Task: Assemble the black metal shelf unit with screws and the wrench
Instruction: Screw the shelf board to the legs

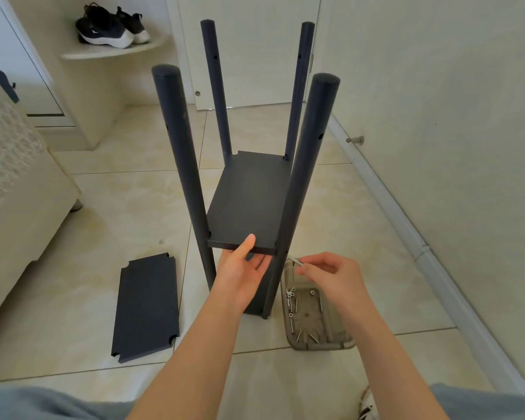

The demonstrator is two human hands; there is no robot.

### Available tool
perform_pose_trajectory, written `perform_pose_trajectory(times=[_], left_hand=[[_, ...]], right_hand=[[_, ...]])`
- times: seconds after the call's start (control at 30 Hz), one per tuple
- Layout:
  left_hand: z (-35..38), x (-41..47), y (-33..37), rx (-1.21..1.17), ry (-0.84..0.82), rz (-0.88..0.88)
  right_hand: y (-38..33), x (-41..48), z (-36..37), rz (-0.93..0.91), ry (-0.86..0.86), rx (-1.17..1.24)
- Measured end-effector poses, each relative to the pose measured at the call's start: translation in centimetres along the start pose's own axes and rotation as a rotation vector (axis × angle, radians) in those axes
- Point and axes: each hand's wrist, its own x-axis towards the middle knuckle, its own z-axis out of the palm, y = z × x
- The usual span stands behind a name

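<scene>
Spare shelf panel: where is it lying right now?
Head view, lower left: the spare shelf panel lies flat on the tiled floor, left of the frame's near-left post and the left hand, beside the cream upholstered furniture.

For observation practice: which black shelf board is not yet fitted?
The loose board on the floor, left of the posts; the left hand grips the mounted board between them.

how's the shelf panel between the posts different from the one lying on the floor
The mounted panel sits raised between the posts; the loose panel lies flat on the floor. The left hand grips the mounted panel's near edge; nothing touches the loose panel. Both are black rectangles.
</scene>
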Motion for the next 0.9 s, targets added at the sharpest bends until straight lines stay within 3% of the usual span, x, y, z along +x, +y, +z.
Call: perform_pose_trajectory(times=[0.9], left_hand=[[-0.5, 0.4, 0.0, 0.002, -0.006, 0.014]], right_hand=[[1.0, 0.4, 1.5, -0.085, -0.001, 0.032]])
